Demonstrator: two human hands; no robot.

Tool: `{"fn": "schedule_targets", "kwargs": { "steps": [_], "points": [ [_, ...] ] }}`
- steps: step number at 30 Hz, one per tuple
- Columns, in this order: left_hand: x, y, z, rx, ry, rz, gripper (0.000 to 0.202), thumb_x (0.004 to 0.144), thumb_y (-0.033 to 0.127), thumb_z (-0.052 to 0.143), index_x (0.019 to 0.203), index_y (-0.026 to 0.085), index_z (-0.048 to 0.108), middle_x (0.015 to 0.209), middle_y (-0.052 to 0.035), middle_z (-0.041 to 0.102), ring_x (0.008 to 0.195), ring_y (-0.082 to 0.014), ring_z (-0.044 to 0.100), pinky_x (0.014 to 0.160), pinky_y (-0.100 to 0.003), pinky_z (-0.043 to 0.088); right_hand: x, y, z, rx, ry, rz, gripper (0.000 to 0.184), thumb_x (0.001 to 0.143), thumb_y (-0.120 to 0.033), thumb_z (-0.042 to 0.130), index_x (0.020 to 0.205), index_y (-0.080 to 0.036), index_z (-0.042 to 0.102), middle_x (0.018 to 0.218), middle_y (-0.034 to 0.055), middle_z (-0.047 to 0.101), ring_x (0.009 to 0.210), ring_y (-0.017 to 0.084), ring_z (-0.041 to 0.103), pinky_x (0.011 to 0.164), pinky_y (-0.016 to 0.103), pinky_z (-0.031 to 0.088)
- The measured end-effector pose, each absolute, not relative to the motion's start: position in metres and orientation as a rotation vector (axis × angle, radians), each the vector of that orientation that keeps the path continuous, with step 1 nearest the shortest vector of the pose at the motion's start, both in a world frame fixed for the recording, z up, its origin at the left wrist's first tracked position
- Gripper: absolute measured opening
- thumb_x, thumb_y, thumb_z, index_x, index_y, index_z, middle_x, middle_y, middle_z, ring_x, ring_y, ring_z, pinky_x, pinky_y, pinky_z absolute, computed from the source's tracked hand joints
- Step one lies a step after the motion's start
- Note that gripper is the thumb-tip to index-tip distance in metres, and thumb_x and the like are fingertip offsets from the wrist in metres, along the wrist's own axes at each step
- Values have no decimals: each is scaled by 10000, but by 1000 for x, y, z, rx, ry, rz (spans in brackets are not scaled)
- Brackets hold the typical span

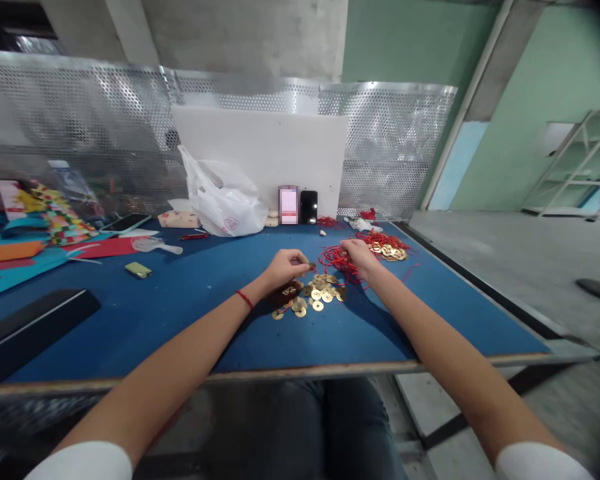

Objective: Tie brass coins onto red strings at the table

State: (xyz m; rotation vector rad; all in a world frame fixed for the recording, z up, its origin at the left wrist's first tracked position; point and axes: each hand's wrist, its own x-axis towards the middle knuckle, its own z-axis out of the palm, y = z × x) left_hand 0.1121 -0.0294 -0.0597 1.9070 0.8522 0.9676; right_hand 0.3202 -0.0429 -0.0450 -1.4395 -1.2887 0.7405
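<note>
The left hand [284, 267] is just left of the loose gold coins [318, 306] on the blue surface [180, 327], its grip pinching a single coin [312, 266] by the edge between thumb and finger, at the far side of that pile. To the right, the right hand [361, 256] is at the tangled red cords [337, 257], fingers bent inward; whether its grip has closed on a strand I cannot tell. More gold coins [393, 253] lie beyond it, far right, beside red cord. A white plastic bag [230, 203] sits far left of the cords.
</note>
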Motion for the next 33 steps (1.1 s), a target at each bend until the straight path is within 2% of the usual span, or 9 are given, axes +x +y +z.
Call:
{"fn": "schedule_targets", "kwargs": {
  "steps": [5, 12, 14, 17, 19, 23, 26, 29, 33],
  "points": [
    [107, -32, -50, 1924, 956, 980, 212, 654, 330, 696, 699, 136, 622, 535, -21, 625, 485, -127, 559, 450, -215, 389, 339, -36, -45, -1552, -1317, 503, 192, 737, -254, 402, 552, -215, 373, 558, -24, 404, 574, 120, 388, 575, 252, 311],
    [106, -29, -50, 1900, 930, 957, 177, 671, 297, 679, 706, 132, 622, 579, -31, 644, 513, -128, 576, 453, -213, 398, 351, -35, -54, -1748, -1516, 382, 199, 696, -154, 532, 507, -191, 483, 544, 8, 489, 610, 153, 470, 648, 277, 334],
    [108, -29, -51, 1912, 916, 943, 172, 661, 291, 684, 691, 131, 627, 586, -29, 646, 534, -133, 586, 477, -221, 417, 342, -39, -54, -1736, -1583, 301, 64, 660, -123, 590, 623, -173, 576, 676, 43, 589, 720, 177, 526, 706, 278, 364],
    [110, -30, -50, 1904, 898, 944, 164, 648, 284, 689, 670, 133, 631, 579, -25, 644, 532, -131, 576, 499, -230, 425, 320, -47, -50, -1471, -1721, 113, 209, 755, -173, 565, 951, -154, 636, 1020, 108, 642, 972, 206, 544, 859, 306, 389],
    [112, -32, -49, 1892, 866, 966, 168, 646, 287, 694, 659, 133, 631, 573, -21, 640, 532, -129, 570, 516, -235, 428, 305, -52, -48, -1202, -1848, 321, 261, 868, -263, 462, 1046, -162, 624, 1087, 95, 640, 1000, 175, 556, 881, 294, 403],
    [112, -34, -46, 1802, 833, 975, 176, 616, 277, 714, 650, 125, 632, 578, -14, 635, 543, -126, 570, 549, -239, 430, 292, -58, -47, -1055, -2071, 633, 270, 838, -369, 531, 910, -139, 652, 842, 40, 654, 774, 146, 562, 711, 249, 416],
    [111, -36, -44, 1701, 855, 954, 175, 615, 273, 707, 671, 120, 641, 588, -16, 627, 534, -123, 558, 521, -237, 419, 296, -59, -47, -1126, -2120, 670, 309, 838, -394, 491, 715, -139, 614, 590, -15, 539, 555, 109, 447, 565, 229, 336],
    [109, -39, -42, 1581, 822, 908, 182, 642, 280, 700, 717, 124, 646, 632, -17, 622, 549, -120, 557, 507, -234, 431, 299, -60, -45, -1123, -2125, 648, 360, 865, -398, 419, 634, -158, 557, 534, -29, 480, 517, 100, 409, 545, 226, 304],
    [110, -43, -45, 1463, 721, 815, 201, 694, 308, 705, 771, 138, 632, 711, -24, 639, 588, -116, 578, 520, -223, 449, 295, -65, -41, -1140, -2130, 504, 312, 840, -342, 456, 600, -160, 538, 547, -26, 482, 563, 102, 428, 569, 225, 296]
  ]
}}
